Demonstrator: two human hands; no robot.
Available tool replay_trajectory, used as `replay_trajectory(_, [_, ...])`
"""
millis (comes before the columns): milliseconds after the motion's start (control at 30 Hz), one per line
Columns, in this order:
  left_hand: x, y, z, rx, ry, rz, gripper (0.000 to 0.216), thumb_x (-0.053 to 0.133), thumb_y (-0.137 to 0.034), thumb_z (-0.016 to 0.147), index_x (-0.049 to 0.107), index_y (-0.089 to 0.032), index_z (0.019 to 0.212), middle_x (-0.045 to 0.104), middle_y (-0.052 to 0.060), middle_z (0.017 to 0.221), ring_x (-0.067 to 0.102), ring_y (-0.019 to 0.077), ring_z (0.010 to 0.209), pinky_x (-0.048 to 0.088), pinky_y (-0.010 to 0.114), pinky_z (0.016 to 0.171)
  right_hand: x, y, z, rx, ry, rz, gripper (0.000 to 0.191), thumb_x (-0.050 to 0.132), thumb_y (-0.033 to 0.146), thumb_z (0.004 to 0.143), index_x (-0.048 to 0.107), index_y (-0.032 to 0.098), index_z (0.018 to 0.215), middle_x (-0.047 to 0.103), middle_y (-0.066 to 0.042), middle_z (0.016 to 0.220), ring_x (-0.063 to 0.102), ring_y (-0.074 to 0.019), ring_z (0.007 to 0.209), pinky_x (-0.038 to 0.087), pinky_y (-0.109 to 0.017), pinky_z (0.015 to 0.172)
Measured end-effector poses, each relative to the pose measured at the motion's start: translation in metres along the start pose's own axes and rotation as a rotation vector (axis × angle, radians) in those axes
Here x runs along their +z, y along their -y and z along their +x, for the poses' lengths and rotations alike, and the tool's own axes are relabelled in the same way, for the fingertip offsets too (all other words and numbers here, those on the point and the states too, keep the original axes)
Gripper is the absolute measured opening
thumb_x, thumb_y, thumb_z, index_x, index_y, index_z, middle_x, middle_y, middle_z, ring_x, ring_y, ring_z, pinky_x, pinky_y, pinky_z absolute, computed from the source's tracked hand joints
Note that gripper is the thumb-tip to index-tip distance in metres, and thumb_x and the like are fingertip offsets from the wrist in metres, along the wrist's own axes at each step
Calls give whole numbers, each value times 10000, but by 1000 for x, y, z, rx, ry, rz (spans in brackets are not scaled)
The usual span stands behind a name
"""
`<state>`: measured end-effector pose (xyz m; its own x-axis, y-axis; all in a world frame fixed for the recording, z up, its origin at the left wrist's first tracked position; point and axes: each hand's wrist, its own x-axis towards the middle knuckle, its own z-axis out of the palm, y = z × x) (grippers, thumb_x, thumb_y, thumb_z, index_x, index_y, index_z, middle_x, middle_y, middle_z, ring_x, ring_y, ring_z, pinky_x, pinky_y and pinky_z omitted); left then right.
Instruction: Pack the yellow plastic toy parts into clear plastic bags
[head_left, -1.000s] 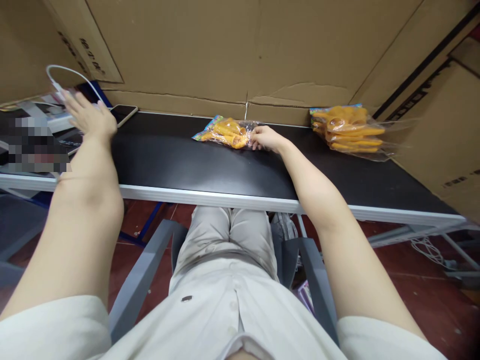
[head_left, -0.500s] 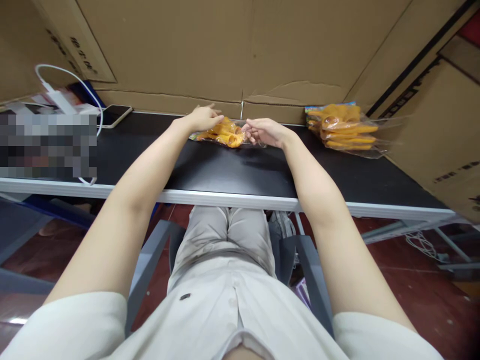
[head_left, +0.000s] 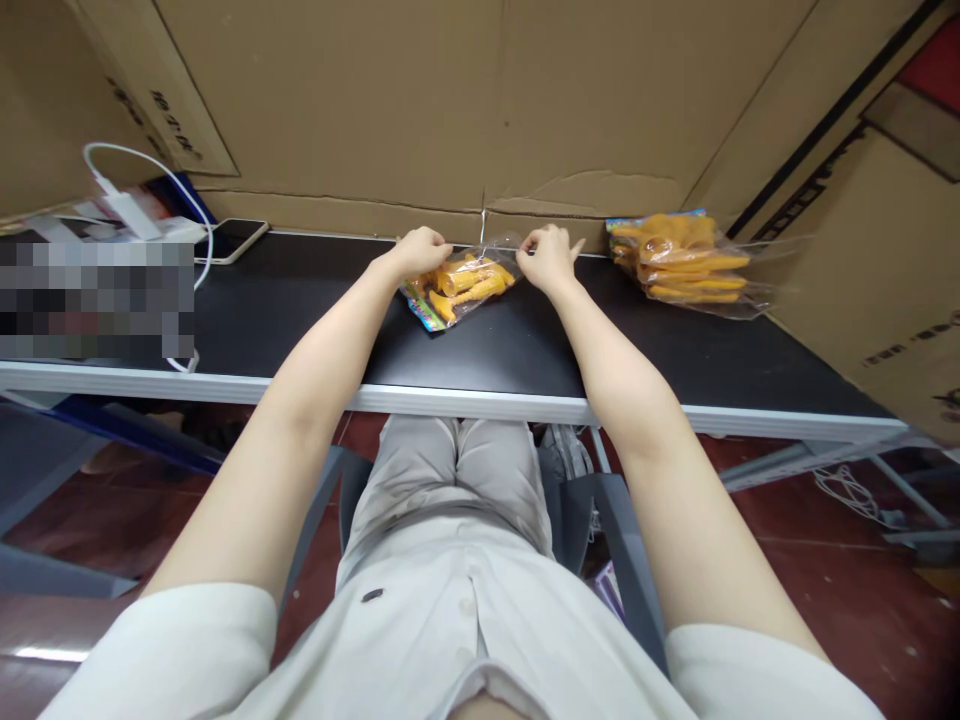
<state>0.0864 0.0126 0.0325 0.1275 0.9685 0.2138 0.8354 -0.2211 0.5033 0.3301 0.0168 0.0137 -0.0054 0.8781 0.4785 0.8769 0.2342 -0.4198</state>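
A clear plastic bag (head_left: 491,300) holds orange-yellow plastic pieces and has a colourful printed strip at its lower left. It is tilted over the black tabletop, between my hands. My left hand (head_left: 422,252) is closed at its upper left edge, with the fingers curled over the plastic. At the right end, my right hand (head_left: 549,258) pinches the bag's loose clear film between thumb and finger. What kind of thing the orange pieces are, I cannot tell.
Similar stacked bags of orange pieces (head_left: 679,255) lie at the right. On the left are a phone (head_left: 238,240), a white charger with its cable (head_left: 131,212), and a blurred-out patch. Cardboard (head_left: 450,110) walls the back of the black table (head_left: 480,355), and a cardboard box (head_left: 885,250) stands right.
Both hands have closed on the bag. It has turned, so its printed strip now points to the lower left and its clear end is lifted to the right.
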Motion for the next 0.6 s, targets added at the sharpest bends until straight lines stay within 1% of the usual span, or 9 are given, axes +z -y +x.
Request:
replay_trajectory(100, [5,4,-5,-36,-68,-84,169,598,-208,984,753,-158,1030,771,147,1171,695,349,1252,489,435,1189,8,-5,3,45,-24,52,63,657,135,990,663,192,964,655,-161,1369,466,-422,1529,95,-892,1292])
replay_trajectory(167, [6,6,-6,-39,-124,-156,199,616,-183,972,756,-162,1112,765,141,1213,690,337,1285,480,417,1199,10,-3,2,122,-37,126,117,660,112,982,667,195,1065,631,-175,1428,473,-417,1539,166,-864,1302])
replay_trajectory(200, [6,7,-6,-50,-157,-195,222,631,-173,962,757,-167,1145,764,139,1217,687,338,1304,472,419,1213,10,-1,2,171,-52,181,191,667,98,974,661,189,1142,608,-186,1474,483,-403,1541,222,-817,1318])
replay_trajectory(267, [5,7,-6,-102,-232,-278,283,674,-167,935,752,-182,1206,763,142,1214,699,355,1313,478,439,1221,8,6,-1,298,-85,337,370,696,85,964,608,160,1316,566,-212,1542,520,-349,1528,360,-650,1333])
replay_trajectory(333, [3,5,-6,-200,-266,-368,359,699,-189,920,731,-182,1277,769,162,1169,745,394,1242,530,497,1171,4,13,-4,452,-68,556,475,708,112,986,525,144,1423,598,-205,1497,627,-279,1413,510,-475,1239])
replay_trajectory(400, [1,3,-8,-315,-224,-459,403,670,-228,941,701,-147,1335,783,189,1041,793,434,1104,590,562,1065,0,18,-7,584,13,779,401,675,149,1031,512,175,1396,677,-136,1325,740,-206,1136,619,-354,1029])
replay_trajectory(467, [2,2,-10,-409,-147,-532,403,625,-250,967,688,-108,1339,783,197,904,812,446,993,619,580,974,-4,20,-9,650,121,928,197,613,156,1069,558,202,1253,698,-60,1100,717,-140,828,626,-266,805])
replay_trajectory(533, [6,3,-11,-440,-104,-552,339,615,-260,986,715,-102,1269,793,205,886,818,423,966,626,545,956,-8,21,-12,675,208,994,72,563,130,1087,576,200,1080,664,-23,916,644,-108,682,585,-208,686])
replay_trajectory(600, [12,7,-10,-401,-130,-495,243,648,-286,1003,752,-117,1144,815,222,988,815,393,1032,614,491,1001,-11,22,-14,690,259,1030,165,522,97,1095,563,196,971,640,-17,801,628,-108,652,570,-186,653])
